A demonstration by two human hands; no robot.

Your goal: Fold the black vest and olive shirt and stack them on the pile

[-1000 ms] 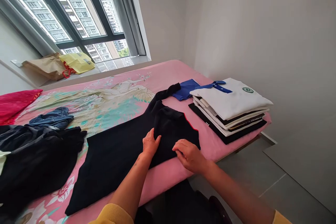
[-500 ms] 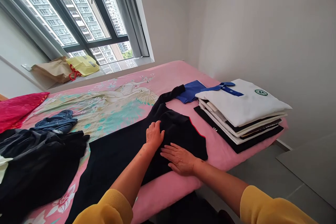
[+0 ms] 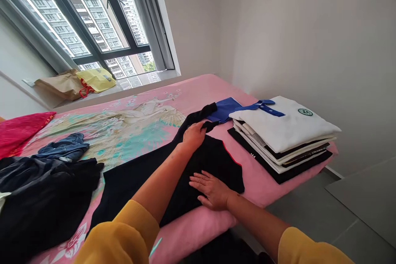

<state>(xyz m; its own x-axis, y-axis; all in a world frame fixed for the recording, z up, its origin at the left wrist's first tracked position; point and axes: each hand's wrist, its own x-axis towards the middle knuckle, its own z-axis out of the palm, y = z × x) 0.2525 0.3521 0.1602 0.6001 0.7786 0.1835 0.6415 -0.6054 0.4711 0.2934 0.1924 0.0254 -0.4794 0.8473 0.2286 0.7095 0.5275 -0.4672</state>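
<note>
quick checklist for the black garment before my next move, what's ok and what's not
1. Right hand flat on the black garment: ok.
2. Left hand gripping cloth firmly: cannot tell, the fingers are partly hidden.
3. Black sleeve clear of the blue cloth: not ok, its end reaches it.
4. Folded stack apart from the garment: ok, pink bedding shows between.
5. Garment wholly on the bedding: cannot tell, the left arm hides part.

The head-worn camera looks forward and down across the bed [image 3: 201,88] from its near side, above the left hand [image 3: 194,137] and right hand [image 3: 213,191].
</note>
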